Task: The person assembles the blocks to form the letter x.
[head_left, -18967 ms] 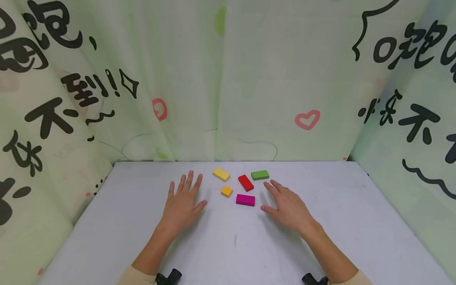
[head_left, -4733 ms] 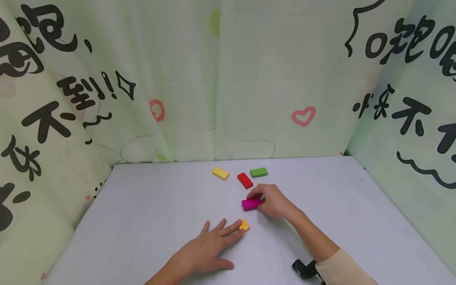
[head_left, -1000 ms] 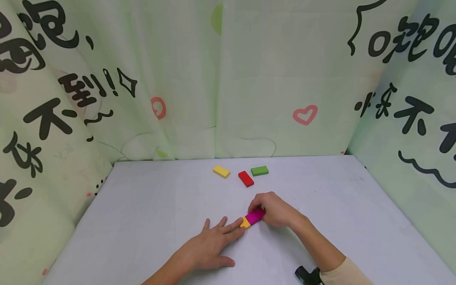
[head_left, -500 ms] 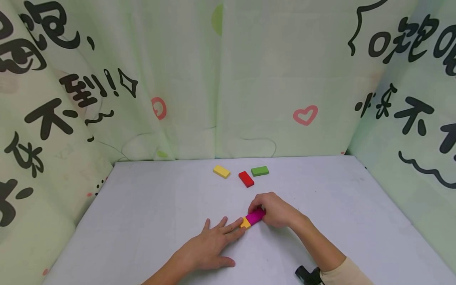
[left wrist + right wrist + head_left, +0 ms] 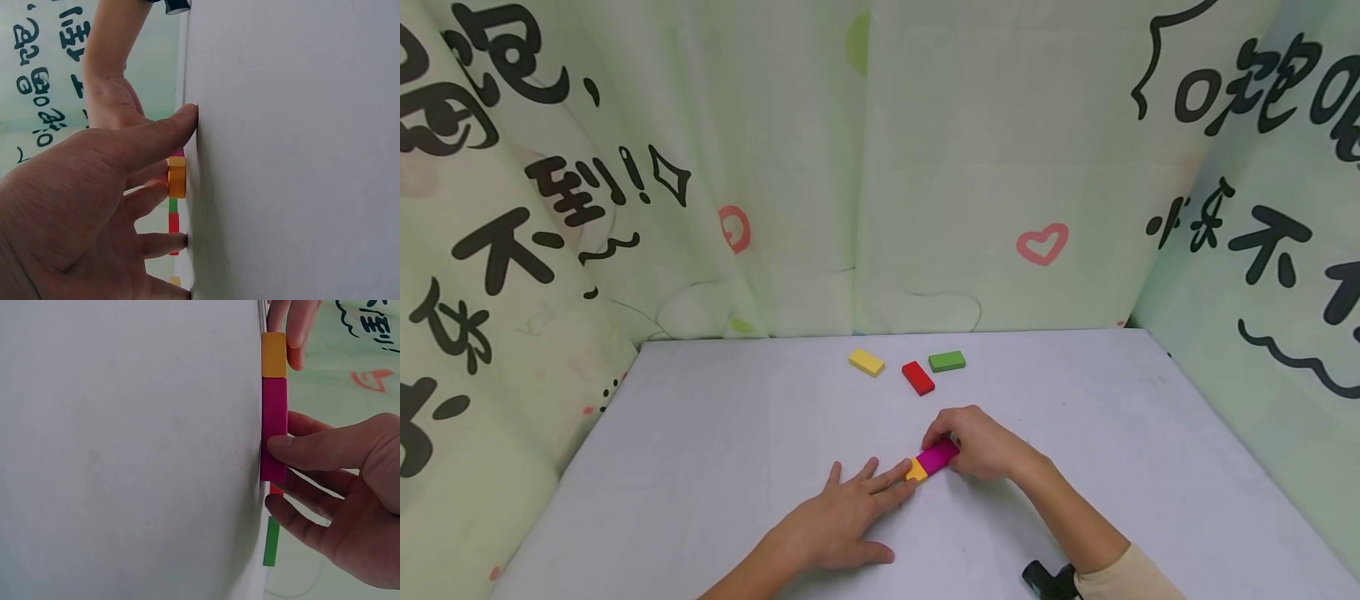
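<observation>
In the head view a magenta block and a short orange block lie end to end on the table. The right wrist view shows the magenta block meeting the orange block with no gap that I can see. My right hand pinches the magenta block, its thumb flat on the near side. My left hand is spread on the tabletop, and its straight index and middle fingertips touch the orange block. In the left wrist view those fingers sit behind the orange block.
Farther back on the white table lie a yellow block, a red block and a green block. A printed curtain rises behind the table's far edge and along both sides.
Since the oldest frame, the orange block has come nearer under my left fingers. My right hand has gripped the magenta block and brought it against the orange one. The last second shows no movement.
</observation>
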Motion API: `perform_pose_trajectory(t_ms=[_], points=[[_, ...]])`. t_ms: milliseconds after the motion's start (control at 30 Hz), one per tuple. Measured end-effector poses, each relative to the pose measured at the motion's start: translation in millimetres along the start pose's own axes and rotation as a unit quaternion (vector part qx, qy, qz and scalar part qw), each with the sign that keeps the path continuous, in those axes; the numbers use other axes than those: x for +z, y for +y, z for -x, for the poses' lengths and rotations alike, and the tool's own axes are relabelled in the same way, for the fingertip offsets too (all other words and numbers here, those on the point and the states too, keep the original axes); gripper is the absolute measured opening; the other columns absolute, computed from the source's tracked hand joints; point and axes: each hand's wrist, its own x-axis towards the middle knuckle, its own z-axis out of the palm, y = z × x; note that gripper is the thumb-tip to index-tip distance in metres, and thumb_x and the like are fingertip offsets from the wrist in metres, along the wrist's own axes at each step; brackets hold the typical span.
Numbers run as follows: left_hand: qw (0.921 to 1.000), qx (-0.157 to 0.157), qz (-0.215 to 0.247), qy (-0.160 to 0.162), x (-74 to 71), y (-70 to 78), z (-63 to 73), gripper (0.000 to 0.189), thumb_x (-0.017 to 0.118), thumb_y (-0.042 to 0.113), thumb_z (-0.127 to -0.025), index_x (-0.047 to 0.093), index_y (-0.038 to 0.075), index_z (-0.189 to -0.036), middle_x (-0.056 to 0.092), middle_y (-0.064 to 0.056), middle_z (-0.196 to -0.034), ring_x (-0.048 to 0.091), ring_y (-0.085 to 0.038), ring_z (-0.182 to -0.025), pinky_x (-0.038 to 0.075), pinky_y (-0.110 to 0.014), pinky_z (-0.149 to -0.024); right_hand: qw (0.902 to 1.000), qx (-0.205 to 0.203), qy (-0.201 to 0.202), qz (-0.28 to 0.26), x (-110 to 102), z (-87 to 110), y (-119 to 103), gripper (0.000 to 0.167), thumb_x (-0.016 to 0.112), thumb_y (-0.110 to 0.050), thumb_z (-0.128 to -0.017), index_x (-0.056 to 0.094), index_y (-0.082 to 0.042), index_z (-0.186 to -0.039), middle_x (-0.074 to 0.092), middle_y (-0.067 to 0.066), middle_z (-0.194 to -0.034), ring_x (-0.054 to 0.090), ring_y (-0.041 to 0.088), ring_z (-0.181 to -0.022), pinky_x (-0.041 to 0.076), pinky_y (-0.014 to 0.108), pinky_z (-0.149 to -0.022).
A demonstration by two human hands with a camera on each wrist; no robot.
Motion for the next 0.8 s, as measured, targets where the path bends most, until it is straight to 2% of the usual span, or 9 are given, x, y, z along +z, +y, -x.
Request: perform_pose_trajectory(t_ms=[233,400,800], points=[[1.0000,0.000,-0.005,-0.002,0.6,-0.8,-0.2,0.088,0.075,0.053,-0.092,0.028,0.040,-0.164,0.014,0.018,-0.174,0.034,-0.036,-0.156,0.033,-0.076,-0.113,1.0000,-0.003,-0.001,-0.003,-1,0.7,1,0.034,0.078,0.006,-0.083,0.079,-0.015,-0.109,0.073,-0.002,-0.110,0.064,0.019,-0.105,0.060,0.039,-0.089],[1.0000,-0.003,0.003,0.000,0.0,-1.5,0.4,0.087,0.075,0.052,-0.092,0.029,0.038,-0.165,0.015,0.017,-0.174,0.035,-0.036,-0.155,0.033,-0.075,-0.113,0.9996,-0.026,0.010,-0.001,-4,3.3,1,0.038,0.076,0.007,-0.082,0.077,-0.013,-0.114,0.073,-0.001,-0.116,0.066,0.024,-0.113,0.058,0.044,-0.095],[0.9996,-0.016,0.022,-0.002,-3.2,-3.9,1.5,0.083,0.071,0.052,-0.095,0.030,0.033,-0.165,0.017,0.014,-0.174,0.033,-0.033,-0.157,0.031,-0.071,-0.118,0.9992,-0.033,0.019,0.010,-5,10.3,-4,0.033,0.078,0.000,-0.087,0.077,-0.012,-0.117,0.072,0.001,-0.121,0.065,0.026,-0.118,0.058,0.047,-0.098]])
